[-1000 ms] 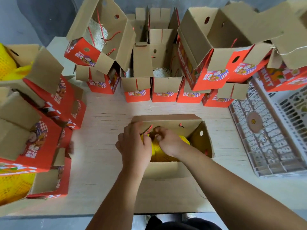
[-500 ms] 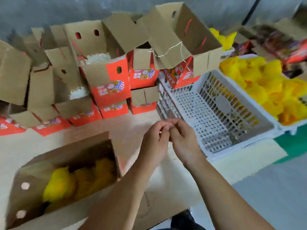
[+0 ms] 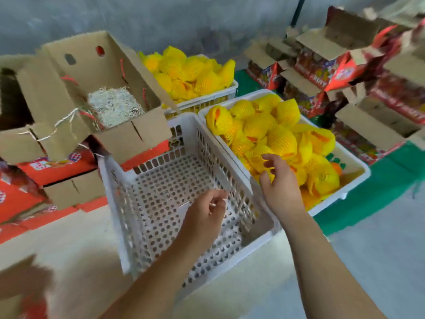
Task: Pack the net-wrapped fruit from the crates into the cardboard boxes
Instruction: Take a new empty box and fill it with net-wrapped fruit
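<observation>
Yellow foam-net-wrapped fruit (image 3: 271, 134) fills the white plastic crate at right (image 3: 351, 157); a second heaped white crate (image 3: 207, 97) stands behind it. Our right hand (image 3: 279, 187) reaches over the near rim, fingers spread and touching the netting, not yet closed on a fruit. Our left hand (image 3: 204, 215) hangs loosely curled, holding nothing, above an emptied white perforated crate (image 3: 161, 199). An open brown cardboard box lined with pale shredded paper (image 3: 110, 107) waits beside stacked red-printed boxes (image 3: 57, 166). We judge one crate done and much fruit left.
</observation>
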`<state>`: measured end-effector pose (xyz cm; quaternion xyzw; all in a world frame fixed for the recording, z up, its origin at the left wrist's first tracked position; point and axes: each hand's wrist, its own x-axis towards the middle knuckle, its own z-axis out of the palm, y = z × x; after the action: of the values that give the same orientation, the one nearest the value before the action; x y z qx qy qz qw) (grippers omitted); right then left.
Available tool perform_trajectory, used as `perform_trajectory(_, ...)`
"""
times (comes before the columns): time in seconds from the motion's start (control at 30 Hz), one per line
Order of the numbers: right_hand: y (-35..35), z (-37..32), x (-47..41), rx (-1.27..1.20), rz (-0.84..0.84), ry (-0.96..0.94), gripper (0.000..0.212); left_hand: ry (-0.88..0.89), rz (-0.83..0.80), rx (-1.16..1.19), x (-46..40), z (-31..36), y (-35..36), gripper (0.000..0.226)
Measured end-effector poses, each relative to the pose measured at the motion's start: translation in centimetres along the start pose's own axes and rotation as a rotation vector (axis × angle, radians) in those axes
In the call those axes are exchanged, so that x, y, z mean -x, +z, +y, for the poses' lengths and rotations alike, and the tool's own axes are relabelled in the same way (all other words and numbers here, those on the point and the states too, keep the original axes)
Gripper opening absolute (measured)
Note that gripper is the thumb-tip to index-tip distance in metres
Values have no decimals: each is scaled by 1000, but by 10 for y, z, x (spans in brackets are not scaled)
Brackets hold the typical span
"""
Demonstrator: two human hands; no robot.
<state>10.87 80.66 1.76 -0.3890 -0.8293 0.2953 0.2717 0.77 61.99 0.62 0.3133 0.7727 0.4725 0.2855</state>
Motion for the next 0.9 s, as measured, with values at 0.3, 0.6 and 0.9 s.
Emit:
perform_trajectory(0.3, 47, 40, -53, 377, -67, 151, 72, -130, 4, 44, -24, 19, 29, 15)
perform_trajectory(0.6, 45, 53, -52, 432, -23, 134, 84, -139, -12, 93, -47, 47, 43, 19)
perform_trajectory(0.9, 3, 23, -29, -716, -194, -51, 61, -28, 86, 406, -59, 75, 49, 46)
